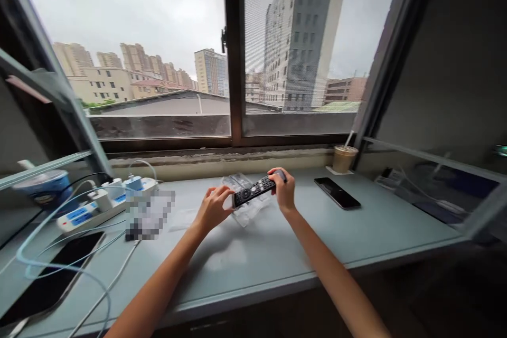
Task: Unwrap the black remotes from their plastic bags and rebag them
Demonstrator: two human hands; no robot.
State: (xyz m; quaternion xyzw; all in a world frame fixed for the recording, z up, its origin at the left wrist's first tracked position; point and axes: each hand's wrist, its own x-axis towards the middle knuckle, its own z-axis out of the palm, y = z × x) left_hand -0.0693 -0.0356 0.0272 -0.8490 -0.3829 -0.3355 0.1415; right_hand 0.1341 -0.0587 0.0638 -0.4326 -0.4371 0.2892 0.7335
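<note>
A black remote control (257,190) with several round buttons is held above the desk, tilted up toward the right. My left hand (214,205) grips its left end between thumb and fingers. Around its right end my right hand (284,188) is closed, with the fingers over the top edge. Beneath and behind the remote lies crumpled clear plastic wrapping (246,216) on the pale blue desk (301,243).
A phone (337,193) and an iced drink cup (344,159) stand to the right. On the left are a power strip (81,217) with plugs, loose cables, a black tablet-like device (55,277) and a blue cup (45,190). A window runs behind the desk.
</note>
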